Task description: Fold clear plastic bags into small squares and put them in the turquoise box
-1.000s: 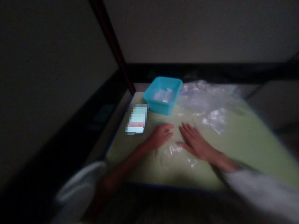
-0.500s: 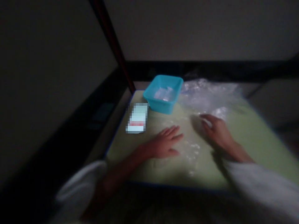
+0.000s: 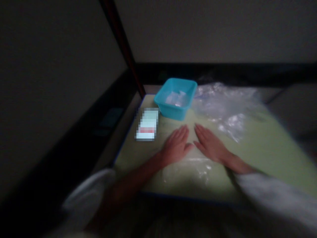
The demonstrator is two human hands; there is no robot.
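A clear plastic bag lies flat on the yellow-green tabletop, its near part glinting below my hands. My left hand rests palm down on the bag's far part, fingers stretched out, thumb pointing right. Facing it, my right hand is also laid flat with straight fingers, and the two thumbs almost meet. Neither hand grips anything. The bag's far edge is hard to make out in the dim light.
Beyond my hands stands a turquoise basket with clear plastic packets inside. A pile of crumpled clear plastic spreads to its right. A lit, pixelated phone screen lies at the left. Walls rise behind the table.
My right hand has come left from beside the crumpled plastic and flattened out next to my left hand. My left hand has shifted slightly away from me, its fingers closer together.
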